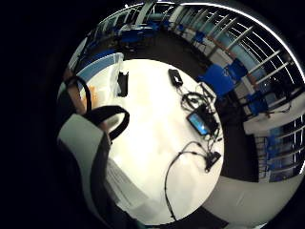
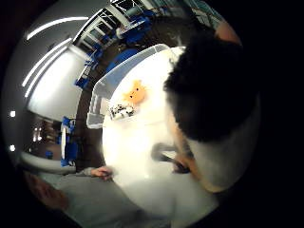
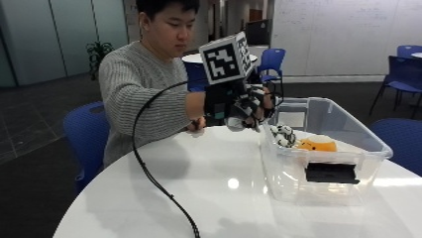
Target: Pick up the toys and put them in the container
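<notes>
Your gloved right hand (image 3: 247,106) hangs in the air just beside the clear container's (image 3: 369,144) near corner — whether its fingers are curled, I cannot tell. Below and beyond it, inside the container, lie the orange toy (image 3: 318,144) and the black-and-white toy (image 3: 284,135), side by side.

Clear plastic container (image 3: 342,163), seemingly glossy table (image 3: 198,198).

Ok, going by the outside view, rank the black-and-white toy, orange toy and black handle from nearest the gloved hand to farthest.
From the gloved right hand, raised at the container's near corner:
1. Black-and-white toy, inside, just below the hand.
2. Orange toy, inside, beside the first.
3. Black handle, on the container's front wall.
</notes>
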